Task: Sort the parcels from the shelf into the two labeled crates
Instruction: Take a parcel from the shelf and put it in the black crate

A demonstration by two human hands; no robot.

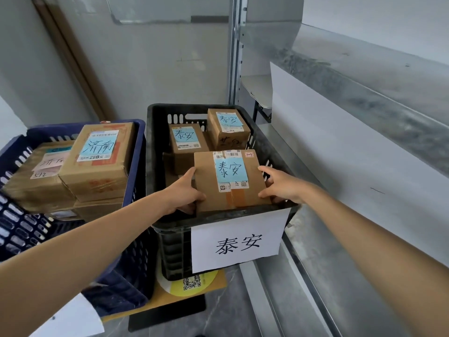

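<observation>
both hands clamp one parcel [230, 181] between them: left hand [184, 190] curled on its left edge, right hand [279, 184] on its right. just below the grip runs the black crate [218, 216] rim with its paper label [239, 242] — the parcel sits inside. beyond the grip lie two more boxes [185, 142]; left of it, the blue crate [139, 152].

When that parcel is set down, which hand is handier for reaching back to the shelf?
Probably the right hand: it grips the parcel on the edge nearest the shelf, while the left hand holds the side toward the blue crate.
</observation>
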